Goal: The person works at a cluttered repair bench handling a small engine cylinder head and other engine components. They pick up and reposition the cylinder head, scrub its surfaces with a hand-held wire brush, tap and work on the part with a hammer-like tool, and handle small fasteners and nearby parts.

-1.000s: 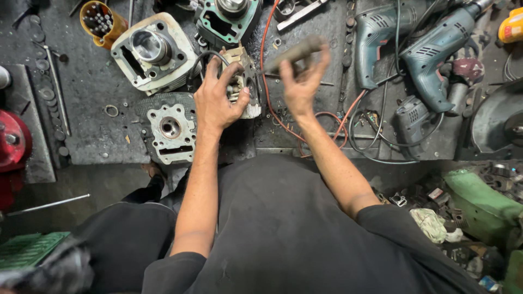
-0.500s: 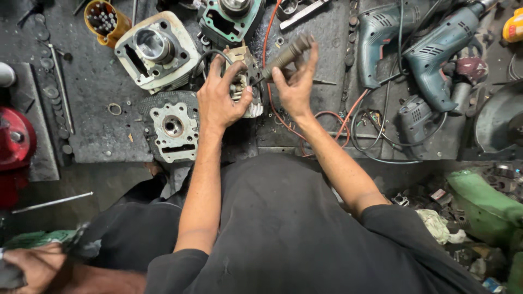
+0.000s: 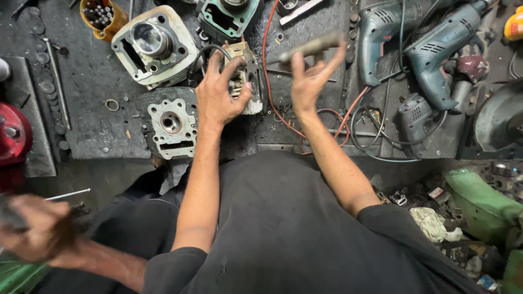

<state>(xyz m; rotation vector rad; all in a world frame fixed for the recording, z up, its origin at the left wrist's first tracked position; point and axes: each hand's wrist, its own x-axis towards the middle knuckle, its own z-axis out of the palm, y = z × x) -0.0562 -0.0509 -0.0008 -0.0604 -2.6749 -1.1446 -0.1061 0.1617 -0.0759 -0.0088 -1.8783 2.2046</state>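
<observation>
Your left hand (image 3: 218,98) clamps the cylinder head (image 3: 245,76) on the bench at 12 o'clock, fingers spread over it, while your right hand (image 3: 309,81) grips a blurred metal rod (image 3: 311,47) raised at its 1 o'clock, drills (image 3: 414,49) at 3 o'clock, another person's hand (image 3: 38,228) at 8 o'clock

On the dark workbench (image 3: 98,130), the tan metal cylinder head (image 3: 245,76) sits at centre; the pale finned cylinder block (image 3: 155,46) at ten o'clock, the flat grey gasket plate (image 3: 171,122) at eight, two teal electric drills (image 3: 419,49) at three
</observation>
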